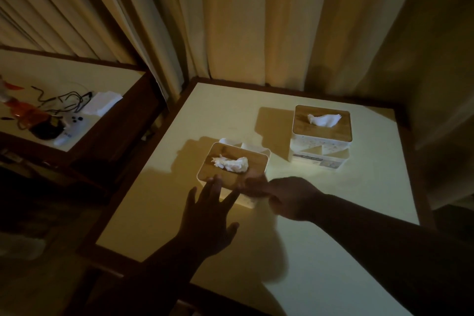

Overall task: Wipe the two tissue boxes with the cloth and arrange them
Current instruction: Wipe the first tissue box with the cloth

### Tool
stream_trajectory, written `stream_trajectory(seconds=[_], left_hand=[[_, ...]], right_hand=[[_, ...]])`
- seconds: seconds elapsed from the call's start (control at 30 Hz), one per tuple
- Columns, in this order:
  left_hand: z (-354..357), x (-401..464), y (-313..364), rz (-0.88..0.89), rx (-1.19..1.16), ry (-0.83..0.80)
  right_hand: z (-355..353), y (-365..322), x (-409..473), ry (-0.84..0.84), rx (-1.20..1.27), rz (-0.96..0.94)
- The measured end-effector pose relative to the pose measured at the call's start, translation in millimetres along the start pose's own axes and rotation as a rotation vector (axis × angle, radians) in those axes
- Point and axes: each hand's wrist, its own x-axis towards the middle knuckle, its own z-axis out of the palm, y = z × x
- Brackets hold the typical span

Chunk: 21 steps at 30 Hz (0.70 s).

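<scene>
Reaching over a pale table with a dark wooden rim, the left hand spread wide, fingers straight, fingertips touching the near edge of the near tissue box; the right hand at that box's near right corner, fingers curled against it, though too dark to tell whether gripping the box or something small. Near tissue box white with a wooden lid, a crumpled tissue poking out of the slot, small white compartments at its far side. Far tissue box of the same kind well apart, toward the back right of the table, upright, with a white tissue standing out of its lid. No cloth made out with certainty in this dim light. Curtains hanging behind the table. To the left, a second table carrying tangled black cables, a white game controller, a stack of white paper and something orange
</scene>
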Motion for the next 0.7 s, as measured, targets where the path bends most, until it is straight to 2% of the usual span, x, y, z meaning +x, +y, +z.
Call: stream_trajectory(seconds=[0.07,0.17,0.2,0.3,0.37,0.47,0.5,0.57,0.63,0.67,0.7], left_hand=[[1,1,0,-0.002,0.004,-0.007],[0,0,0,0.002,-0.006,-0.012],[-1,1,0,0.0,-0.009,-0.013],[-3,1,0,-0.005,-0.005,-0.018],[-3,1,0,-0.005,-0.003,-0.02],[-2,2,0,-0.006,-0.019,-0.022],[-2,2,0,-0.011,-0.021,-0.025],[-1,2,1,-0.022,-0.019,-0.027],[-2,2,1,-0.024,-0.002,-0.034],[-1,2,0,-0.021,0.004,-0.036],[-1,2,0,-0.017,0.007,-0.032]], right_hand=[[5,4,1,-0.02,0.04,-0.015],[8,16,14,0.108,0.057,0.229],[8,16,15,0.112,0.052,0.236],[2,6,7,0.005,0.075,0.053],[0,7,5,0.02,0.033,0.011],[2,13,11,0.126,-0.023,0.251],[5,12,12,0.131,-0.018,0.261],[2,5,8,0.085,-0.04,0.115],[1,3,2,0.048,-0.123,-0.111],[4,6,0,0.091,-0.174,-0.139],[5,10,2,0.131,-0.217,-0.059]])
